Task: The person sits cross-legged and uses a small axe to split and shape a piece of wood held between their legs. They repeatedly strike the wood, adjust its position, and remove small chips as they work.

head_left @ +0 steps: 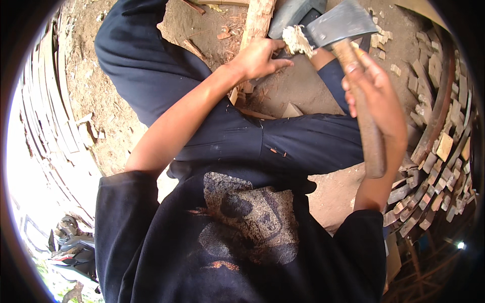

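My right hand grips the wooden handle of an axe, whose dark steel head lies across the top centre, beside a pale, shredded, chipped piece. My left hand is just left of that piece, fingers curled round something dark that I cannot make out, thumb pointing right. Behind it stand a rough wooden post and a dark grey block, partly covered by the axe head.
I sit on dirt ground with my legs crossed. Wood chips and offcuts lie around. Stacked wooden battens line the right, long thin strips the left. A motorbike stands at the lower left.
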The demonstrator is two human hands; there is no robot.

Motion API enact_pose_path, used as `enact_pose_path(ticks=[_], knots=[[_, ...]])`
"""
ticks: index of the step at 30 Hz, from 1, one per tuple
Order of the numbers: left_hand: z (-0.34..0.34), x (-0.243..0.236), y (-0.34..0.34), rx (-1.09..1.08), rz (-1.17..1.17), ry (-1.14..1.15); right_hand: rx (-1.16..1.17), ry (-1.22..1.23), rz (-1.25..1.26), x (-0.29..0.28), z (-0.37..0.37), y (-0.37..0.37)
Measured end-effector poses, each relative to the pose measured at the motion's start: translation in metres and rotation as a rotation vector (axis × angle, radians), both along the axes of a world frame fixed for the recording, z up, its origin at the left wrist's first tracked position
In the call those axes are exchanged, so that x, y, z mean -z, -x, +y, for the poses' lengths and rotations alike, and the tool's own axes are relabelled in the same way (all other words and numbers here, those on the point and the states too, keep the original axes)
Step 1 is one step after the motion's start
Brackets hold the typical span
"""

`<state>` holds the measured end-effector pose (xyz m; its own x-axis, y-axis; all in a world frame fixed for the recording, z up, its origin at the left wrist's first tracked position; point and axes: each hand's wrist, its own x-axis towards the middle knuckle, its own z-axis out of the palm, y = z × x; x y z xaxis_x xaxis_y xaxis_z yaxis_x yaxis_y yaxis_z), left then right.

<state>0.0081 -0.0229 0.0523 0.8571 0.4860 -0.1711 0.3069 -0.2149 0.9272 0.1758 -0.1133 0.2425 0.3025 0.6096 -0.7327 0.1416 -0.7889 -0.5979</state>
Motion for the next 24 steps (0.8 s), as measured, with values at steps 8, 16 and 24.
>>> enact_pose_path(ticks=[8,16,24], knots=[[0.001,0.01,0.004,-0.157,0.057,0.023,0.014,-0.176,0.02,0.013,0.018,-0.017],[0.005,0.011,0.003,-0.192,0.072,0.015,-0.152,-0.11,0.111,0.028,0.036,-0.03],[0.007,0.021,0.009,-0.287,0.107,0.129,-0.087,-0.257,0.092,0.042,0.056,-0.013]])
